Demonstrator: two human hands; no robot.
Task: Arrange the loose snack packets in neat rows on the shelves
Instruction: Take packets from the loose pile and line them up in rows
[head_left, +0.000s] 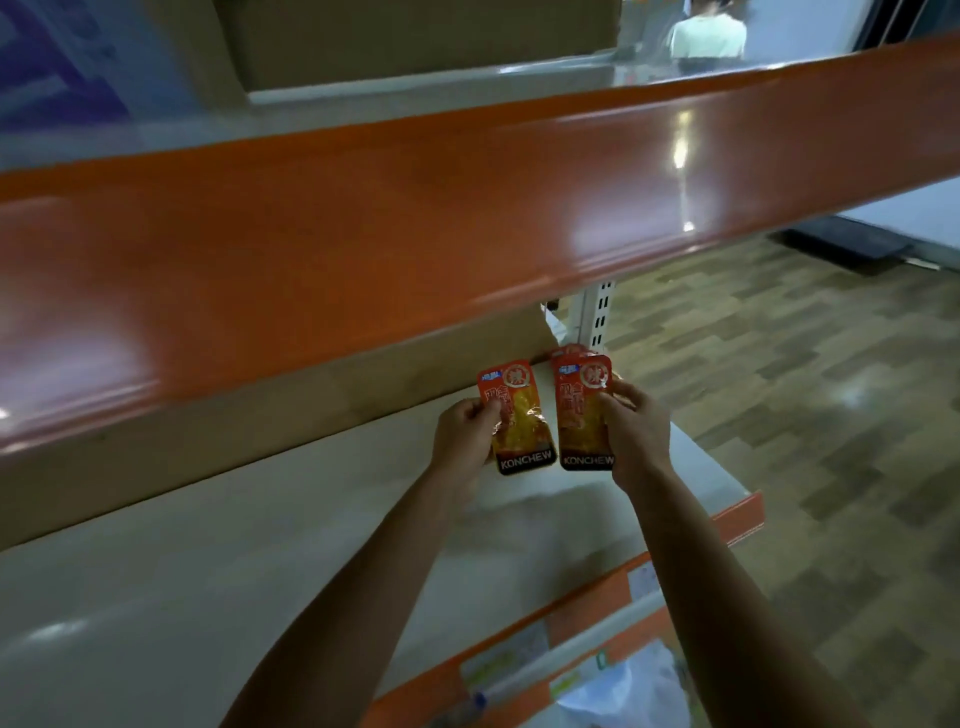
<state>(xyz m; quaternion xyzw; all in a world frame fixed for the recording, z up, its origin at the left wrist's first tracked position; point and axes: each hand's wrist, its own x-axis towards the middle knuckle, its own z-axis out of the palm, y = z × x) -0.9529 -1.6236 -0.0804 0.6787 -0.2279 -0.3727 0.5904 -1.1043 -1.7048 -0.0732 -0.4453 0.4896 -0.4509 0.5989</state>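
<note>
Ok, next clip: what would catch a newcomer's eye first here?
Two orange snack packets marked KONCHEW, side by side at centre over the pale lower shelf. The left hand pinches the left packet, and the right hand grips the right packet. Above them a glossy orange shelf edge runs across the whole view.

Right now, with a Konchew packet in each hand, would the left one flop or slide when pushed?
The left packet looks like thin glossy film, so it probably bends easily. On the smooth shelf it would likely slide. Flat, so unlikely to roll.
</note>
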